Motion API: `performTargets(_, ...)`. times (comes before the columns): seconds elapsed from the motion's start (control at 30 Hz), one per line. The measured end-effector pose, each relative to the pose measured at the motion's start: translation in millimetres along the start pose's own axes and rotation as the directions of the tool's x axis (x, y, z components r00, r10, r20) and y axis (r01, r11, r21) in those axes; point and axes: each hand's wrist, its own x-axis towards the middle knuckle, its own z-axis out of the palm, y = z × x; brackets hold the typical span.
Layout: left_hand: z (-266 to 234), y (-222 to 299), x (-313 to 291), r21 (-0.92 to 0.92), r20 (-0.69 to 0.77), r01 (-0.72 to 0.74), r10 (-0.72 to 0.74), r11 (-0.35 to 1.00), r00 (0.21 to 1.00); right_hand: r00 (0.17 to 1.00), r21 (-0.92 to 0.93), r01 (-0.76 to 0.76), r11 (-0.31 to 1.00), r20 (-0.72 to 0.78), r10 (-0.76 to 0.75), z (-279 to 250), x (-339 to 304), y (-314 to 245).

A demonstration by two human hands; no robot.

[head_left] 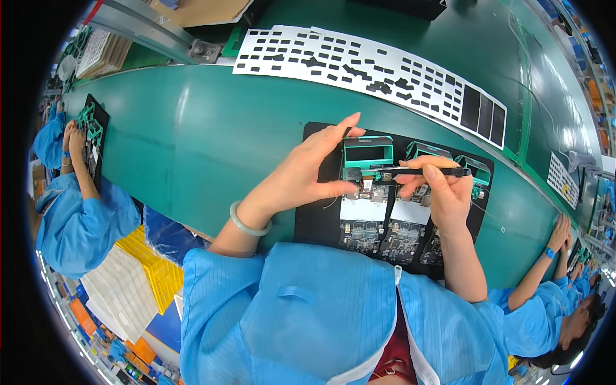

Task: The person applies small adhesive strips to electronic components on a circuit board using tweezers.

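Blue smock (308,321) up close — then teal-framed module (367,161) with dark window (369,153), on black panel (313,224). Pinching black tool (410,171) in right hand (450,199), with left hand (305,170) spread wide — can't make out tip contact.

You have two hands over one black mat (313,228): one left hand (314,168) and one right hand (449,199), the latter with one slim black tool (449,172). On the mat you have three green-framed housings (367,142) and three circuit boards (360,234), the third partly covered. From there, you can count two white sheets (308,45) of black pads, one at 12 o'clock, one at 3. You wear one pale bangle (249,222), at 9 o'clock.
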Motion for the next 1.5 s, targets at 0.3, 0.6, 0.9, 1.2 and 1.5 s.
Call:
performTargets(0.3,22.9,11.9,11.0,0.456,-0.072,-0.024,0.063,0.89,0.995,1.0,0.123,0.012,0.992,-0.003,-0.011,-11.4,3.7,-10.5)
performTargets(0.6,78.8,58.3,62.3,0.866,0.066,-0.119,0.124,0.486,0.99,0.907,0.333,0.245,0.91,-0.412,-0.093,-80.8,-92.3,-56.1)
performTargets(0.9,-8.4,33.2,34.3,-0.058,-0.103,0.053,-0.058,0.997,0.993,0.644,-0.685,-0.294,0.666,-0.657,-0.392,-217.7,-199.7,-6.2)
performTargets(1.2,-19.1,37.3,-44.5,0.843,0.4,-0.271,-0.205,0.465,0.893,0.799,-0.827,-0.479,0.295,-0.55,-0.243,-224.8,-181.3,-3.6)
performTargets(1.5,112.9,7.3,20.8,0.672,0.476,-0.514,0.221,0.534,0.851,0.416,-0.768,-0.311,0.56,-0.64,-0.646,-179.1,-166.5,-98.2)
